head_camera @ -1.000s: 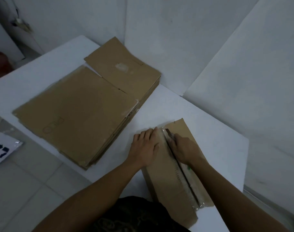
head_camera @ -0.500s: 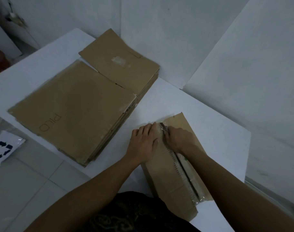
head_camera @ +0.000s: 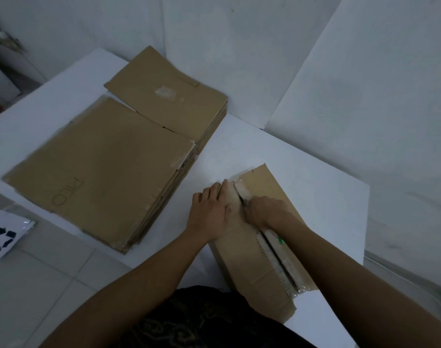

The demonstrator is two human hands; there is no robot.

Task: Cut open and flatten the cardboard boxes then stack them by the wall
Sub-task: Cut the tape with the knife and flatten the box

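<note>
A brown cardboard box [head_camera: 242,257] lies on the white table [head_camera: 315,187] in front of me, its top seam covered with clear tape. My left hand [head_camera: 210,214] presses flat on the box's left flap near the far end. My right hand [head_camera: 269,212] grips a cutter [head_camera: 242,200] whose blade sits in the taped seam near the far end. The seam behind the blade, toward me, is slit open. A stack of flattened cardboard [head_camera: 101,172] lies on the table to the left, with a second flattened pile [head_camera: 169,94] beyond it near the wall.
White wall panels [head_camera: 365,109] rise behind and to the right of the table. The table's near edge drops to a tiled floor [head_camera: 38,285], where a white sheet with a recycling mark [head_camera: 1,237] lies at the left.
My right hand has drawn the cutter a little back along the seam from the box's far end toward me. My left hand stays pressed on the flap. The view has shifted slightly.
</note>
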